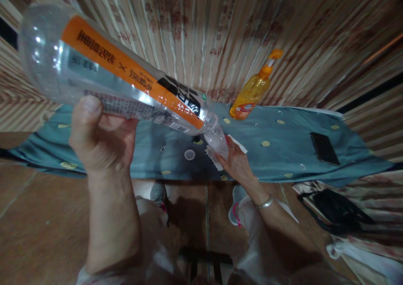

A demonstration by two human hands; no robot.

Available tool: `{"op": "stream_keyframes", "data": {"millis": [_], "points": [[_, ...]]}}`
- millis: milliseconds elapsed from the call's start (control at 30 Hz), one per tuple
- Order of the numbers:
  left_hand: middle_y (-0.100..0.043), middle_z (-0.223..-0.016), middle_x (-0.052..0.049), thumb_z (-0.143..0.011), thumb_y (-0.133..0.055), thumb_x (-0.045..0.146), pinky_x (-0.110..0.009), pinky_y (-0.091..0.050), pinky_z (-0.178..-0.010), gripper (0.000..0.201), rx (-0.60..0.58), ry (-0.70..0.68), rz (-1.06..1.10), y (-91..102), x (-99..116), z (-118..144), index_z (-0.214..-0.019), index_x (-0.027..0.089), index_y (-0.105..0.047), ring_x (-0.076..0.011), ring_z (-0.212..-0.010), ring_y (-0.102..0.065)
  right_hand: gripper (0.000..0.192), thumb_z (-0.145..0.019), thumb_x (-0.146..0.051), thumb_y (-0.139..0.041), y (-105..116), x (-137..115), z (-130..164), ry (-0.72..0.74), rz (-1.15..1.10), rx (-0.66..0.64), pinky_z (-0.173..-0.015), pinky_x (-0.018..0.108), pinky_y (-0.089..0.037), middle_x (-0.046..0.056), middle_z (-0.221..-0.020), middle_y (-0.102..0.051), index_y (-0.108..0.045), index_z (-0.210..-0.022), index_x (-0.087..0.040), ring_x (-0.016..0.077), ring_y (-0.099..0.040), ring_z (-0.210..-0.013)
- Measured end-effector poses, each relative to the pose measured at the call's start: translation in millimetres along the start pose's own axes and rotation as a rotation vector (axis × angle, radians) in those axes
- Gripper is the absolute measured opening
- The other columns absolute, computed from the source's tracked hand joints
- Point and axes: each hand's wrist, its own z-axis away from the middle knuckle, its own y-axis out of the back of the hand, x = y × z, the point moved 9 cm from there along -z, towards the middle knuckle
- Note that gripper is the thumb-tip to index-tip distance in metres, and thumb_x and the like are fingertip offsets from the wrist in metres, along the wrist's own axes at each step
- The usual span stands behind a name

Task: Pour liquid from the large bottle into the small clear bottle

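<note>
My left hand [102, 136] grips a large clear plastic bottle [132, 79] with an orange label. The bottle is tipped, its base raised at the upper left and its neck pointing down to the right. Its mouth meets the top of a small clear cup or bottle [217, 141]; whether the two touch I cannot tell. My right hand [234, 159] holds this small container, fingers wrapped about its far side. A crumpled white tissue [214, 160] shows beside and beneath it. Left of the tissue, a round translucent lid [189, 155] lies on the cloth.
A yellow pump bottle [250, 94] stands at the back of the teal cloth-covered table [283, 146]. A black phone [324, 148] lies on the right. Behind rises a pleated curtain [189, 33]. A black bag [338, 211] sits low at the right.
</note>
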Motion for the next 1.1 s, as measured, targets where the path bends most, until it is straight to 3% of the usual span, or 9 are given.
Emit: {"op": "stream_keyframes", "data": {"millis": [233, 467, 700, 933, 1100], "points": [[-0.064, -0.12, -0.006, -0.055, -0.079, 0.058, -0.067, -0.04, -0.113, 0.081, -0.016, 0.01, 0.013, 0.5, -2, -1, -0.122, 0.021, -0.055, -0.0441, -0.144, -0.041, 0.071, -0.1, -0.053, -0.049, 2, -1, 0, -0.004, -0.002, 0.006, -0.093, 0.053, -0.06, 0.025, -0.132, -0.066, -0.032, -0.152, -0.01, 0.0354, -0.066, -0.121], [-0.063, -0.125, -0.005, -0.057, -0.078, 0.055, -0.07, -0.04, -0.113, 0.071, -0.023, 0.001, 0.025, -5.0, 2, 0, -0.116, 0.023, -0.054, -0.0439, -0.149, -0.034, 0.07, -0.1, -0.055, -0.047, 3, -2, 0, 0.019, 0.005, 0.018, -0.092, 0.05, -0.061, 0.026, -0.13, -0.067, -0.034, -0.151, -0.007, 0.0349, -0.067, -0.12], [-0.065, -0.119, -0.005, -0.058, -0.077, 0.058, -0.068, -0.044, -0.111, 0.067, 0.004, 0.001, 0.007, 0.6, -1, 2, -0.109, 0.021, -0.056, -0.044, -0.142, -0.044, 0.07, -0.1, -0.052, -0.048, 3, -2, 0, 0.022, 0.001, 0.012, -0.093, 0.052, -0.061, 0.026, -0.131, -0.066, -0.033, -0.151, -0.008, 0.0352, -0.066, -0.121], [-0.058, -0.132, -0.007, -0.053, -0.077, 0.06, -0.068, -0.045, -0.107, 0.086, 0.006, -0.031, -0.013, 4.2, -1, -3, -0.123, 0.02, -0.047, -0.0449, -0.142, -0.045, 0.071, -0.1, -0.053, -0.05, 2, -2, 0, 0.021, 0.001, 0.014, -0.093, 0.052, -0.061, 0.026, -0.131, -0.066, -0.032, -0.152, -0.009, 0.0354, -0.066, -0.121], [-0.053, -0.141, -0.008, -0.062, -0.071, 0.058, -0.068, -0.046, -0.106, 0.076, 0.042, -0.021, -0.02, 14.9, -7, -2, -0.122, 0.017, -0.047, -0.0439, -0.143, -0.044, 0.071, -0.099, -0.054, -0.05, 2, -2, 0, 0.021, -0.007, 0.024, -0.093, 0.053, -0.06, 0.026, -0.131, -0.066, -0.035, -0.15, -0.008, 0.0359, -0.067, -0.12]]}}
